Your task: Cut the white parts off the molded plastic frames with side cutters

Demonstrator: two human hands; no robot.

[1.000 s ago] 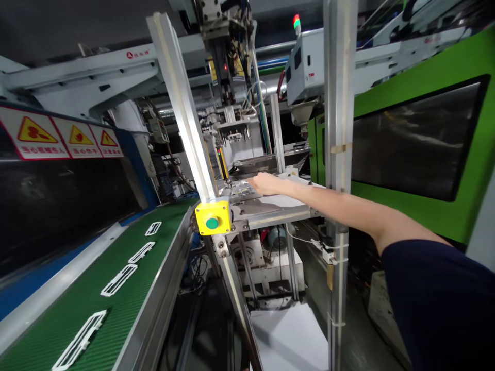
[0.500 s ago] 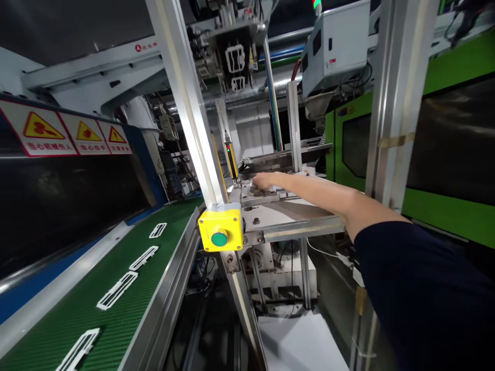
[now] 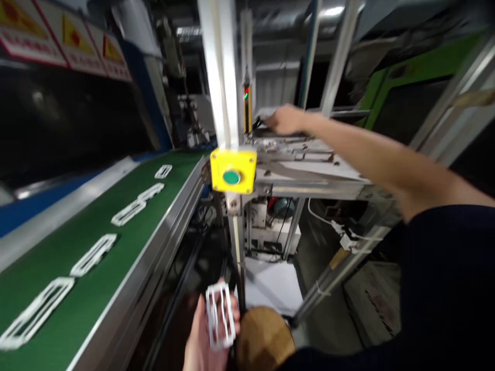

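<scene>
Low in the middle, my left hand (image 3: 198,337) is closed around a white plastic frame (image 3: 211,319) with long slots, thumb on one side and fingertips on the other. My right hand (image 3: 286,119) reaches out over the far part of the metal workbench fixture (image 3: 309,154), its fingers curled together. Whatever it may grip is too blurred to name; a small dark shape shows just left of the fingertips. Several similar white frames (image 3: 93,255) lie spaced out along a green conveyor belt (image 3: 127,247) on the left.
A yellow box with a green button (image 3: 232,172) is fixed to an upright aluminium post (image 3: 218,67) between belt and bench. Beyond it stands a yellow-and-black sensor bar (image 3: 247,111). Below are a round brown stool top (image 3: 265,337) and a white sheet (image 3: 273,281).
The view has tilted downward. My left hand has come into view with a white frame. My right hand has lifted off the fixture surface, and the frames on the belt appear shifted.
</scene>
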